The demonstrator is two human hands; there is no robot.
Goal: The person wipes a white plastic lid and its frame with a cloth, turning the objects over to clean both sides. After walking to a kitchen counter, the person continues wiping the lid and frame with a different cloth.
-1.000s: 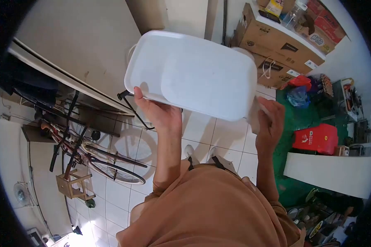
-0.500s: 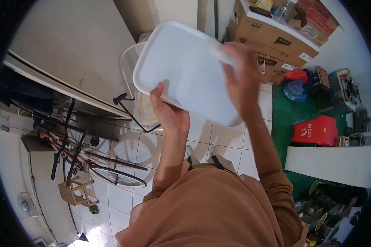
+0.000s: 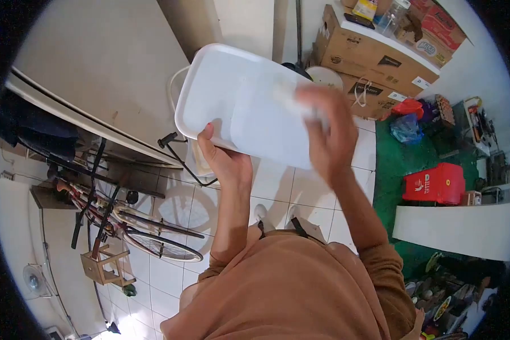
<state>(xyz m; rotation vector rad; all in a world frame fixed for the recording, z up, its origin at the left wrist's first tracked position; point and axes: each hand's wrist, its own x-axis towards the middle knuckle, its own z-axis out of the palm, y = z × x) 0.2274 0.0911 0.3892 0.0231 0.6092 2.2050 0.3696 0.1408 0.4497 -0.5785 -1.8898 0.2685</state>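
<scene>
A white plastic tray [image 3: 209, 85] with rounded corners and a raised rim is held up in front of me, tilted. My left hand [image 3: 229, 161] grips its near edge, thumb over the rim and fingers underneath. Over the right part of the tray, my right hand [image 3: 330, 130] is closed on a small white wad [image 3: 289, 97], which overlaps the tray's surface. Motion smears the wad, and I cannot tell whether it is cloth or tissue.
Cardboard boxes [image 3: 374, 59] are stacked at the back right. A bicycle [image 3: 158, 243] and a small wooden stool [image 3: 105, 266] stand at left, near a large pale cabinet [image 3: 107, 68]. A red container [image 3: 434, 184] sits on green flooring at right.
The tray and my left hand have moved slightly left, the tray's far edge now lower in view. My right hand has shifted a little left and down with the white wad.
</scene>
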